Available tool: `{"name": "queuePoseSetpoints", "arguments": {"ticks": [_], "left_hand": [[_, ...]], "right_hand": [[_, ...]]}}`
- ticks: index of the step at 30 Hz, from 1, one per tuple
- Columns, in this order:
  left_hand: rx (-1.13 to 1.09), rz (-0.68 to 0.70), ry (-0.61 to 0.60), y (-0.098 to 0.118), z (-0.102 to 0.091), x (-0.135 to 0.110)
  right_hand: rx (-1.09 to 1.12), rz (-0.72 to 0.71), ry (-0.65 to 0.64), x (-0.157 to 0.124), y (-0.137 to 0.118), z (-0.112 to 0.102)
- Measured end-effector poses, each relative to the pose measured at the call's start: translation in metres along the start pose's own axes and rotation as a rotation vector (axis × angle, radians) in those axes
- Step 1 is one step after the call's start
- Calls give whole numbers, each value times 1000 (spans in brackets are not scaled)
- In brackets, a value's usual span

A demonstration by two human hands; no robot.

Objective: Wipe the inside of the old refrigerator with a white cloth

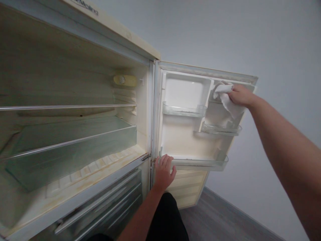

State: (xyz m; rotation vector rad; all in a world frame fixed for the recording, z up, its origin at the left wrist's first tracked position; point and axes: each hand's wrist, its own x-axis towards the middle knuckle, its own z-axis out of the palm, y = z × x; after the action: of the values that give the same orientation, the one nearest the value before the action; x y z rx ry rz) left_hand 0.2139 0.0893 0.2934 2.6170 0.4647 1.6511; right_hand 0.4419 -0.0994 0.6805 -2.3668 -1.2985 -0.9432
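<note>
R hand [239, 95] has white cloth [233, 106] pinched btwn thumb & fingers, grip closed on it. Cloth sits mostly past the fingertips: a bunched bit sticks out L of them, the rest drapes below the hand, loose end hanging over the R edge of the upper fridge door [180, 140]. Loc = upper R compartment of door's inner face, above the R clear door bin [220, 129]; cloth & bin apart. Can't tell exactly where cloth touches the liner.

L hand [164, 170] is low on the hinge side, fingers over L end of the bottom door bin [200, 163], thumb out to the side. Can't tell if it's actually gripping the rim. Well apart from cloth.

Upper L door bin [184, 110] is clear too, btwn the hands height-wise. Lower door [188, 187] also ajar, pale ribbed panel, below bottom bin.

Fridge compartment is L of the door: glass shelf [67, 107] up top, greenish glass piece [75, 144] tilted below it, yellowed lamp cover [125, 80] on the R inner wall. Brownish stains on compartment floor [100, 167]. Grey drawer fronts [107, 207] underneath.
</note>
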Motion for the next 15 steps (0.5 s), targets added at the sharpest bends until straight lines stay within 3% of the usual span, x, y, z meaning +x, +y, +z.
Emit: {"name": "queuePoseSetpoints", "arguments": {"ticks": [5, 11, 15], "left_hand": [[23, -6, -8, 2, -1, 0], [62, -9, -6, 4, -1, 0], [61, -5, 6, 2, -1, 0]], "right_hand": [[-302, 153, 101, -17, -31, 5], [-326, 91, 115, -20, -45, 9], [-290, 16, 297, -21, -52, 18]]}}
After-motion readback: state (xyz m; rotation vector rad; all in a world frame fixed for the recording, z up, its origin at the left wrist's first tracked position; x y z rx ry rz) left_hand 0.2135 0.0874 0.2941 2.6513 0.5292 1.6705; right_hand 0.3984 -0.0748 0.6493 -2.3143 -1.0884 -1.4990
